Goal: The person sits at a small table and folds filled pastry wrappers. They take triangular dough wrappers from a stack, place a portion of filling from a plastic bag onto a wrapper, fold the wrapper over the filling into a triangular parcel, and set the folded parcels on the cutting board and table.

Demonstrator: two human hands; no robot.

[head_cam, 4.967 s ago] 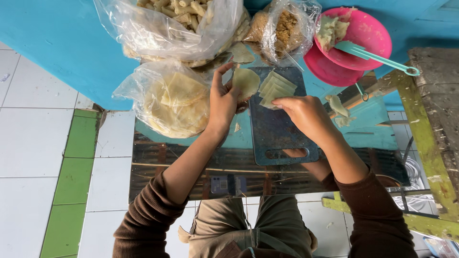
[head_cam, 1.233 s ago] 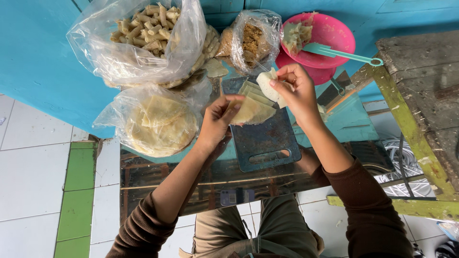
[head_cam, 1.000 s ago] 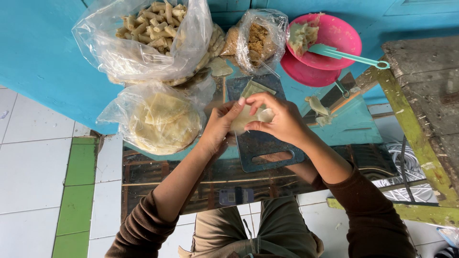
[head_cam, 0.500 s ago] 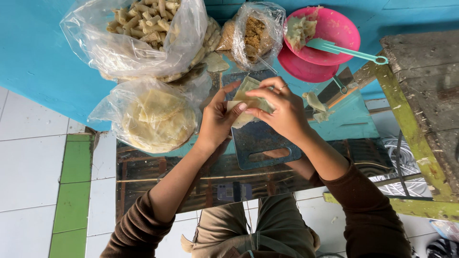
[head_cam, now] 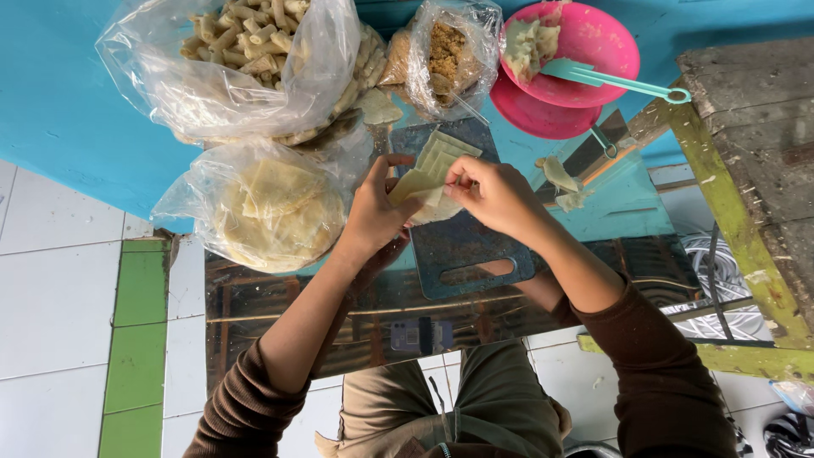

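Both hands pinch one thin pale dough wrapper [head_cam: 415,185] above the dark cutting board [head_cam: 475,246]: left hand [head_cam: 373,212] has thumb and fingers closed on the wrapper's near-left edge, right hand [head_cam: 496,197] nips its right edge with the fingertips, so the sheet is stretched between them and neither hand is nearer than the other. Wrapper's long axis runs from the left thumb up and to the right, toward a small stack of like wrappers [head_cam: 445,151] lying on the board's far end, just beyond the fingertips and apparently touching the held sheet. Containers, largest first. Big clear plastic bag [head_cam: 246,68] at far left, full of pale finger-shaped rolled pieces. Second clear bag [head_cam: 263,208] below it, just beside the left wrist, holding a heap of flat round yellowish sheets. Pink bowl [head_cam: 585,42] at far right, nested on another pink dish, carrying a lump of pale dough scraps and a teal spoon-like utensil [head_cam: 610,79] whose handle juts out past the rim. Smaller clear bag [head_cam: 445,55] between big bag and bowl, holding brown crumbly filling. Loose dough scraps [head_cam: 560,180] lie on the glass tabletop [head_cam: 627,203] right of the board, apart from the right hand.
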